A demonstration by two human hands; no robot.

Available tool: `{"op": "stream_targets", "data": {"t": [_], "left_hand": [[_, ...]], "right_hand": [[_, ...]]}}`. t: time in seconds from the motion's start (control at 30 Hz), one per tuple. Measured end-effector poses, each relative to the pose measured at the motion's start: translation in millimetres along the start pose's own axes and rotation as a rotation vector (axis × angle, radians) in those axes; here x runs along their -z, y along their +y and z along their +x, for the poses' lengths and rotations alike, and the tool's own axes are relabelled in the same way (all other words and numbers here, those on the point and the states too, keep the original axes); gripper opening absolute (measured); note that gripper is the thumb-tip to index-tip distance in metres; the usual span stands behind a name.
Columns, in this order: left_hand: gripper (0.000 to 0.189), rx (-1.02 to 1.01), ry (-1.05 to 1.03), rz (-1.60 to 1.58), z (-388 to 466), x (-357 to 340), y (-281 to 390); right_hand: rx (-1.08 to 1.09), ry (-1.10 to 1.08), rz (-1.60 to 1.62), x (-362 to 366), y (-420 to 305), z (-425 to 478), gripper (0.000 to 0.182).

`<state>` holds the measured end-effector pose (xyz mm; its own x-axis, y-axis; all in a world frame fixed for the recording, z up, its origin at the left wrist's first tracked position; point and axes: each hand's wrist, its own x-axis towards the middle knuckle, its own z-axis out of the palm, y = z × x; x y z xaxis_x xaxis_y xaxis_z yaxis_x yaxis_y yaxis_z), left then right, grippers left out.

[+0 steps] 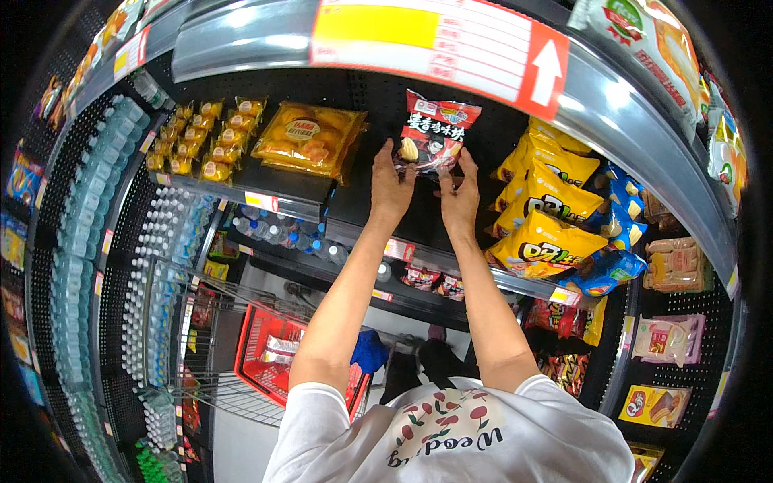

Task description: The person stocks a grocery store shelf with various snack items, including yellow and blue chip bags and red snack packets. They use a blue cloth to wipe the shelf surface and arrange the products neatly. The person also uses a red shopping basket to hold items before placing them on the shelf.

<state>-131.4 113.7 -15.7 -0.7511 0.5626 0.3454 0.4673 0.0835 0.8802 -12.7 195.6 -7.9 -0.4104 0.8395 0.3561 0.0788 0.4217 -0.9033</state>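
Note:
Both hands reach forward onto a black store shelf. A red snack bag (441, 130) with printed writing stands upright between them, its front facing me. The fingers of my left hand (389, 187) grip the bag's lower left side. At its lower right side, my right hand (460, 193) grips it too. To the left on the same shelf lies a clear pack of round yellow cakes (305, 136). Yellow snack bags (543, 241) stand in a row on the right. The bag's back is hidden.
Overhead runs a shelf edge with a large price label (435, 45). Small wrapped cakes (229, 139) line the left, beyond them water bottles (96, 187). Below left, a wire cart (211, 386) holds a red basket (250, 344). Blue snack bags (613, 265) lie at right.

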Motion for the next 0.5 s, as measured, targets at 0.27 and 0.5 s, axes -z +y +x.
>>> {"op": "stream_targets", "data": {"t": [0.27,0.5], "left_hand": [[0.055,-0.003,0.088,-0.033,-40.0,43.7,31.3],[0.027,0.171,0.343,-0.130,-175.1,107.8,22.7]], "right_hand": [[-0.105,-0.015,0.096,1.0,-23.4,-12.2,0.060],[0.141,-0.158,0.152,21.9,-56.1,-60.6,0.049]]}}
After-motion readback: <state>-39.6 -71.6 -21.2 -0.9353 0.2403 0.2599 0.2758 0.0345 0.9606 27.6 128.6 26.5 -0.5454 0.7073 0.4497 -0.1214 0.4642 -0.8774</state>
